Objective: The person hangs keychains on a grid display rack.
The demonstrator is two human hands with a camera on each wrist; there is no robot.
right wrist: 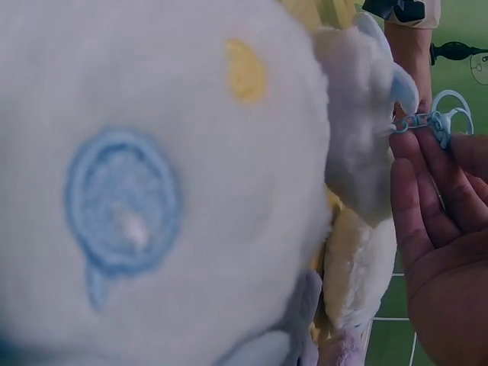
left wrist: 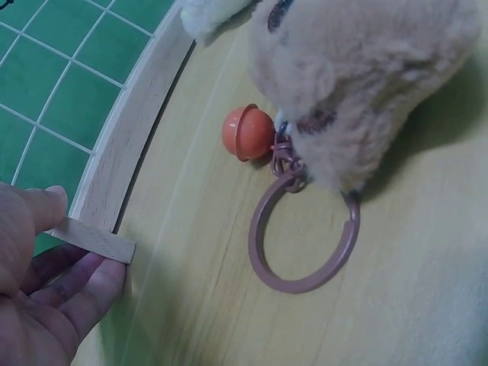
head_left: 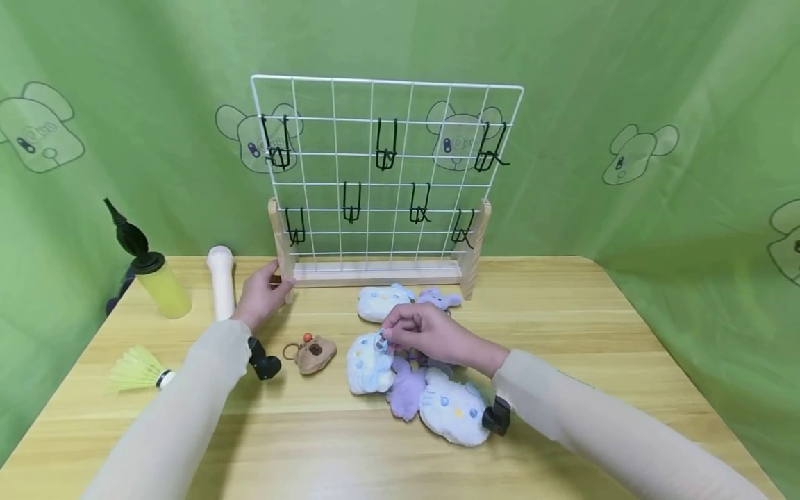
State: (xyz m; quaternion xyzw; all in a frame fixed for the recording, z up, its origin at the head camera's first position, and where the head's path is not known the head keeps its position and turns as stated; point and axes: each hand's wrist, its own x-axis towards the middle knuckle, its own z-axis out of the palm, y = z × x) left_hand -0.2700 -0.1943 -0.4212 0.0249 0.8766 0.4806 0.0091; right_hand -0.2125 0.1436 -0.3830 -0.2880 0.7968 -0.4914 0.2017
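Observation:
My left hand (head_left: 261, 295) grips the left wooden foot (left wrist: 99, 240) of the rack, thumb on one side and fingers on the other. Between thumb and fingers, my right hand (head_left: 431, 335) pinches the light blue clasp (right wrist: 444, 126) of a white and blue plush (head_left: 369, 362). Touching that plush is a purple plush (head_left: 407, 390), and a larger white plush (head_left: 454, 410) lies to its right. A brown plush (head_left: 315, 355) with an orange bell (left wrist: 248, 133) and a ring (left wrist: 258, 255) rests between my hands.
A white wire grid (head_left: 371, 170) with several black hooks (head_left: 385, 158) stands at the back. Before its base lie another white plush (head_left: 382, 303) and a purple one (head_left: 439, 298). At the left are a white microphone-shaped thing (head_left: 221, 281), a yellow bottle (head_left: 165, 288) and a shuttlecock (head_left: 140, 369).

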